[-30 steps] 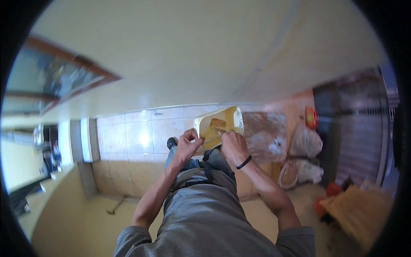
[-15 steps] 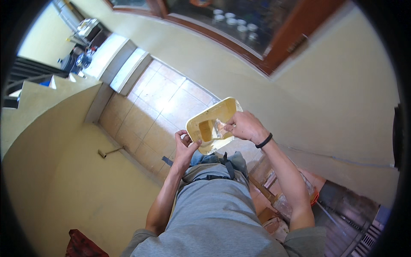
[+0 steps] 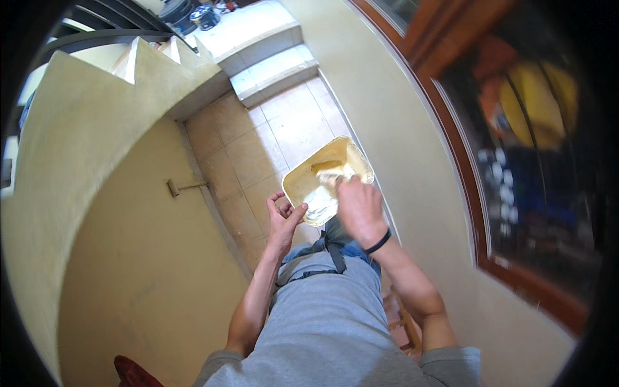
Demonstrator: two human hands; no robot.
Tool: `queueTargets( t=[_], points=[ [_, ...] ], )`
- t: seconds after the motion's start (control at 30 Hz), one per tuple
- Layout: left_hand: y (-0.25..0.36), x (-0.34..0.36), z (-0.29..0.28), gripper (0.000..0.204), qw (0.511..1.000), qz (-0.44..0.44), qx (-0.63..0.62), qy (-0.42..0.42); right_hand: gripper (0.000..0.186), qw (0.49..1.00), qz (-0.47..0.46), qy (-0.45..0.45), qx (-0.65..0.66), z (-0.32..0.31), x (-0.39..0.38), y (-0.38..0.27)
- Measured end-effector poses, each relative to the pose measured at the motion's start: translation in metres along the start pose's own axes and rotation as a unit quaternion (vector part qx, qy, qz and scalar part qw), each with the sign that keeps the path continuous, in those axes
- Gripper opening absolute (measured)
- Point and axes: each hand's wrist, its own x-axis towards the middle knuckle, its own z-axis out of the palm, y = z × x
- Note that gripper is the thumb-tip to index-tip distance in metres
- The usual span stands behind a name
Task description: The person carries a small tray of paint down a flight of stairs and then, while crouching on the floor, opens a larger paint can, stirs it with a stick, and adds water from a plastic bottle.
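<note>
My left hand (image 3: 284, 220) grips the near-left rim of a cream plastic tub (image 3: 298, 175), thumb inside and fingers curled outside. The tub is held tilted in front of my waist. A white, paint-like material (image 3: 320, 204) lies in its near part, and smears coat the inner walls. My right hand (image 3: 362, 208), with a dark band at the wrist, is closed over the tub's right side. It holds what looks like a paintbrush (image 3: 331, 174), its white-coated end inside the tub. Most of the handle is hidden by the hand, which is slightly blurred.
Beige floor tiles (image 3: 235, 129) lead to pale steps (image 3: 274, 74) with paint cans (image 3: 205, 17) on top. A curved yellowish wall (image 3: 135, 258) with a protruding pipe-like fitting (image 3: 174, 188) stands left. Right are a plain wall (image 3: 393, 129) and a wood-framed window (image 3: 451, 135).
My view has swung to the right, bringing more window in. My right hand has moved the brush within the tub, and more white material shows near my left thumb. Both hands keep their hold.
</note>
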Motion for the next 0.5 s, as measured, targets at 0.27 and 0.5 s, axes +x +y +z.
queueTargets(
  t=[0.27,0.5],
  points=[
    [0.13,0.151,-0.017,0.077,0.987,-0.01,-0.087,0.132,0.02,0.97,-0.141,-0.091,0.173,-0.073,0.214,-0.005],
    [0.221,0.256,-0.039,0.074,0.963,0.079,-0.126,0.223,0.02,0.938,-0.218,-0.187,0.195,-0.099,0.412,-0.051]
  ],
)
